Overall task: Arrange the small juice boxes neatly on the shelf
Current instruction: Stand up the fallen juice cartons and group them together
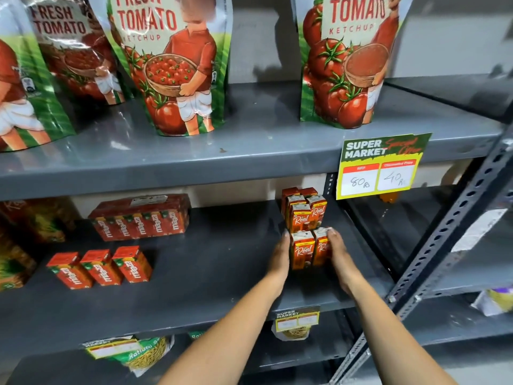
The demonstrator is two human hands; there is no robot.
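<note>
As pressed—apparently—juice boxes [310, 250] between hands.

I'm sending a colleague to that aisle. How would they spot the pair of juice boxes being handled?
On the middle grey shelf, go to its right end, below the yellow price sign. Orange Real juice boxes stand there in a column running backward. The front pair is the one pressed between the left hand and right hand, apart from the Maaza boxes far left.
</note>
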